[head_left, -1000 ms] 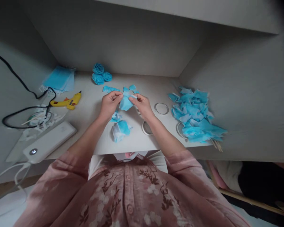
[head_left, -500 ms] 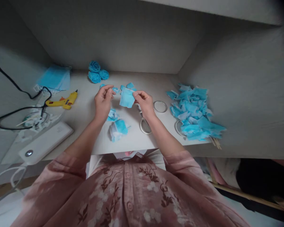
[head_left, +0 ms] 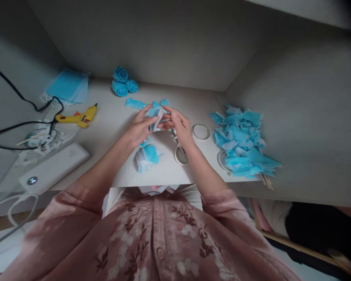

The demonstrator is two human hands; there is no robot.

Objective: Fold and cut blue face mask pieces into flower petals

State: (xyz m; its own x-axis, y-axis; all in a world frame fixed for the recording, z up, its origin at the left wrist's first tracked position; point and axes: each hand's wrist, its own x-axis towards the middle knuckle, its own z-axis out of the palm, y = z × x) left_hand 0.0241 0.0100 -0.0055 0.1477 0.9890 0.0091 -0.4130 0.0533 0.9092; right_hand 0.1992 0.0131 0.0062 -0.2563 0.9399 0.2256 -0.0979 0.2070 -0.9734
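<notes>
We have one blue-and-white fabric piece [head_left: 158, 119] partly folded above the bench [head_left: 172, 177]. Our left hand [head_left: 137, 128] pinches it; our right hand [head_left: 180, 127] meets its other edge, though we cannot tell how firmly. Close by lie a loosely bunched piece [head_left: 149, 156] and scissors [head_left: 176, 155]. Beyond, three rosettes [head_left: 119, 88] look fully shaped, while the big pile [head_left: 241, 136] at right looks unshaped.

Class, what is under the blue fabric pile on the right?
Part of a round rimmed object and thin stick ends show at the edges of the pile; anything deeper is covered.
</notes>
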